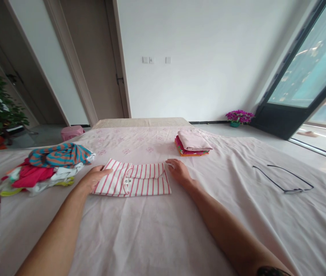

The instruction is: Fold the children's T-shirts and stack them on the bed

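A white shirt with red stripes (147, 186) lies folded into a flat rectangle on the bed, its neckline and small snaps showing near the middle. My left hand (94, 178) grips the shirt's left end, thumb on top and the other fingers mostly hidden under the cloth. At the far right corner, my right hand (179, 171) has its fingers curled in, with a bit of white cloth between thumb and fingers. Beyond that hand sits a neat stack of folded clothes (195, 141), pale pink on top of red and orange.
Left of the shirt is a loose heap of clothes (36, 174). Black-framed glasses (295, 190) rest on the pink bedsheet (128, 237) at right. A pink stool (72, 132), a potted purple flower plant (239, 117) and a glass door (297, 76) stand beyond the bed.
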`<state>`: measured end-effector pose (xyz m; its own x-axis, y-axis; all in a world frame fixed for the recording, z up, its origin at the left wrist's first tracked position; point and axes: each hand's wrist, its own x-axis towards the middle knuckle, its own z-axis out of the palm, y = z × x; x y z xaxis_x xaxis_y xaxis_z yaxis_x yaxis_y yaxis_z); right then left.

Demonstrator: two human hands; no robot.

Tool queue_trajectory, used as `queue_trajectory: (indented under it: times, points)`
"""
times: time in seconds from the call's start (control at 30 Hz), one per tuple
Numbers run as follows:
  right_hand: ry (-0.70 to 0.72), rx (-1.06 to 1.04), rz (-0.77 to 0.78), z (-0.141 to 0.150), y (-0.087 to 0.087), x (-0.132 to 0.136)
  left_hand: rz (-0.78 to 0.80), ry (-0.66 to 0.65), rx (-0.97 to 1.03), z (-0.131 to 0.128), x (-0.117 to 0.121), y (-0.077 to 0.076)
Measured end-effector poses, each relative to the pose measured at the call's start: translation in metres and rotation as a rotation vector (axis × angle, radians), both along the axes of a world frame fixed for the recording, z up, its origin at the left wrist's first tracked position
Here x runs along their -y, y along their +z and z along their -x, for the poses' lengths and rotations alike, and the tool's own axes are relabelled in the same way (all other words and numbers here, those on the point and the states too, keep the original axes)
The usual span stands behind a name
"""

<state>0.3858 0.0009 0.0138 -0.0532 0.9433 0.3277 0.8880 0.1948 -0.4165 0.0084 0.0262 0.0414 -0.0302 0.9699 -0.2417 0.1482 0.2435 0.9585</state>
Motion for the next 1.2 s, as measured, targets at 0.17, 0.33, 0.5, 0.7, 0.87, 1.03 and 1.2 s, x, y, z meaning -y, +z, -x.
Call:
queue_trajectory:
  times: [0.17, 0.33, 0.5, 0.7, 0.87, 1.03, 1.2]
  points:
    - [0.188, -0.068, -0.099, 0.027, 0.018, 0.017, -0.078, 0.011, -0.036, -0.006, 0.004, 0.013]
    - [0.514, -0.365, 0.087, 0.079, 0.035, 0.040, -0.128, -0.033, -0.068, -0.016, 0.011, 0.029]
    - [0.499, -0.844, 0.490, 0.133, 0.039, 0.037, -0.171, -0.065, -0.093, -0.025, 0.015, 0.038]
    - [0.520, -1.185, 0.835, 0.144, 0.040, 0.023, -0.220, -0.077, -0.069, -0.056, 0.023, 0.047]
    - [0.514, -1.338, 0.940, 0.129, 0.032, 0.018, -0.273, -0.169, 0.015, -0.100, 0.032, 0.042]
    - [0.338, -1.254, 0.766, 0.117, 0.019, 0.017, -0.360, -0.301, -0.064, -0.114, 0.041, 0.023]
    - [0.310, -1.175, 0.747, 0.105, 0.015, 0.022, -0.629, -0.384, -0.443, -0.089, 0.059, -0.005]
